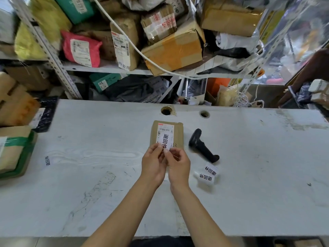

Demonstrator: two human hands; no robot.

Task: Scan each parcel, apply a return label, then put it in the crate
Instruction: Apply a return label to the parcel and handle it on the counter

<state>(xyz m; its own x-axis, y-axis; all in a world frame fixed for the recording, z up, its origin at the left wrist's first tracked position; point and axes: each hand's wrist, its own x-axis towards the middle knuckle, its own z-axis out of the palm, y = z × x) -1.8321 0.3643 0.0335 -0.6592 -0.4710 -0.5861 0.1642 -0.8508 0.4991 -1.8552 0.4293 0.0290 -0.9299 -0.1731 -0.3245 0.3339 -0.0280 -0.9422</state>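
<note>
Bright, even light with faint shadows; wide-angle bending and blur grow toward the edges, centre sharp.

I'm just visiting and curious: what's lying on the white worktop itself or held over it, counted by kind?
Small brown cardboard parcel with a white shipping label: 1
Black handheld barcode scanner: 1
White return label pinched by both hands: 1
Loose strip of white return labels beside the scanner: 1
Small label stuck on the worktop's left part: 1
Total: 5
</note>
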